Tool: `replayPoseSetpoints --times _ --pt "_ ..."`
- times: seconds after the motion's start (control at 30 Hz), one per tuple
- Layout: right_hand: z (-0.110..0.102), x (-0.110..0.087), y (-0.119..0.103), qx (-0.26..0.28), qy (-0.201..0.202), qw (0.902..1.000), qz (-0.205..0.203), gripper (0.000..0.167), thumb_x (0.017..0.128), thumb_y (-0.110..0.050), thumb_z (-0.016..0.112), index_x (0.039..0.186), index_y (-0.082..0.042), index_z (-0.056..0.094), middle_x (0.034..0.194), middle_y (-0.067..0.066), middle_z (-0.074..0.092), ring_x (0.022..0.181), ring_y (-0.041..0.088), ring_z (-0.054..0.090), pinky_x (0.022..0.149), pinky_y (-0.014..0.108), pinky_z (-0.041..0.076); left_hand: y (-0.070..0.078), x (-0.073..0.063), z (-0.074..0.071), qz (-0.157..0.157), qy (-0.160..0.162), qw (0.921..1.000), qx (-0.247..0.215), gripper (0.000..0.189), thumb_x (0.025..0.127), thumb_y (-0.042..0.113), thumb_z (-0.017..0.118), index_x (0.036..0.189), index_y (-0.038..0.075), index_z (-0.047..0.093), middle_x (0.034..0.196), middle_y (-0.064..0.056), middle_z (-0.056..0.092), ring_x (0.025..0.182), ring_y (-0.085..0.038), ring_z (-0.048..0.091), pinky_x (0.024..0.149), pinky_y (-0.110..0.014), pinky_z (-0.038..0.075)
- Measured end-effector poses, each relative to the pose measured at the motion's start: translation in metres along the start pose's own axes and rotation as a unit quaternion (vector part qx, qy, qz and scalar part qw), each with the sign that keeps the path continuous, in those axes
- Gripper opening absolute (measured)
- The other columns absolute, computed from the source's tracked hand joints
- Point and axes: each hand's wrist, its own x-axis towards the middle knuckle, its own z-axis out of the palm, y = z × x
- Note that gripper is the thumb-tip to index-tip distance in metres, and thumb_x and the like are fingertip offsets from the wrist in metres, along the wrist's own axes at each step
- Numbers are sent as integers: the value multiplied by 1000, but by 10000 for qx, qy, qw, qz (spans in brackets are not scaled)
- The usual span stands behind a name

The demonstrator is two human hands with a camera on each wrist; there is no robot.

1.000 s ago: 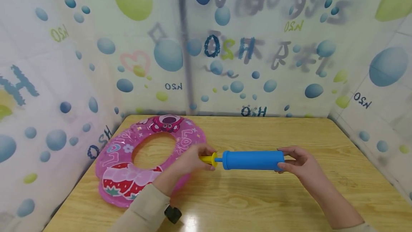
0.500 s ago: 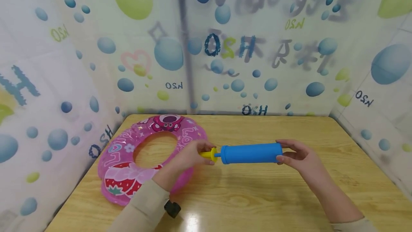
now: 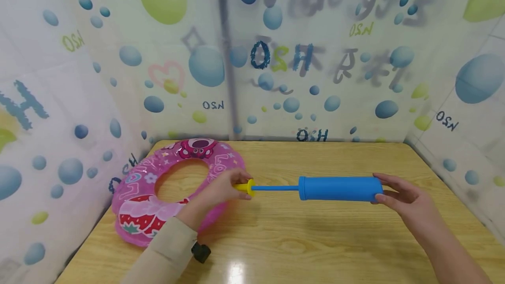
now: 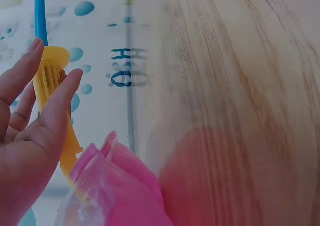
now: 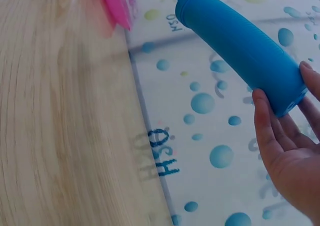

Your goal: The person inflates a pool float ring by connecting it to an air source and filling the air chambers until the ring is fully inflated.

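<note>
A blue hand pump (image 3: 341,188) is held level above the table, its thin blue rod drawn well out of the barrel. My left hand (image 3: 225,189) grips the yellow pump handle (image 4: 49,80) at the rod's end, thumb and fingers around it. At the other end, my right hand (image 3: 410,200) holds the barrel's base by the fingertips; the right wrist view shows the pump barrel (image 5: 242,48) tilted between thumb and fingers. The pink inflatable swim ring (image 3: 138,187), printed with strawberries and a bear, lies on the left, partly behind my left hand and forearm.
The wooden table (image 3: 300,240) carries the ring and spreads under both hands. A white curtain (image 3: 335,56) with blue and green dots closes off the back and sides. A small black device (image 3: 201,252) sits at my left wrist.
The pump rod has come out much further as my right hand moved right with the barrel. My left hand shifted slightly left with the handle, and the swim ring moved a little left.
</note>
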Motion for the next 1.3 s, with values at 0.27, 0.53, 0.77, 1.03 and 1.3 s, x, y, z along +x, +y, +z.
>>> replayPoseSetpoints --times 0.27,0.53,0.77,1.03,1.3 --pt "-9 -8 3 477 -20 9985 -253 47 93 2 62 138 -7 55 127 -16 57 102 1 63 78 19 54 0 -4 -1 124 -41 9999 -60 39 79 8 81 114 5 64 107 -5 66 101 -23 62 94 -39 50" --pt "19 -1 9 645 -235 9976 -42 41 91 3 64 130 -11 60 121 -15 62 97 9 65 79 26 55 3 -3 13 266 -117 9995 -155 40 79 8 81 115 5 65 106 -4 67 99 -21 62 92 -36 51" --pt "46 4 7 387 -494 9980 27 42 90 1 67 130 -7 58 122 -14 61 98 13 66 80 31 56 9 -1 26 320 -257 9988 -273 38 80 5 79 116 7 64 106 -2 67 98 -21 62 91 -36 52" --pt "66 6 6 204 -486 9974 501 54 88 -12 73 136 0 51 124 -14 59 103 12 64 85 35 55 15 1 39 444 -303 9985 -95 38 81 4 79 115 5 64 105 -3 67 97 -21 62 89 -37 52" --pt "60 6 0 -82 -186 9997 127 51 92 -17 69 139 -6 52 126 -16 57 105 5 62 83 27 54 24 4 34 5 -44 9999 -130 40 81 7 80 118 11 64 107 -1 66 103 -23 61 89 -36 53"
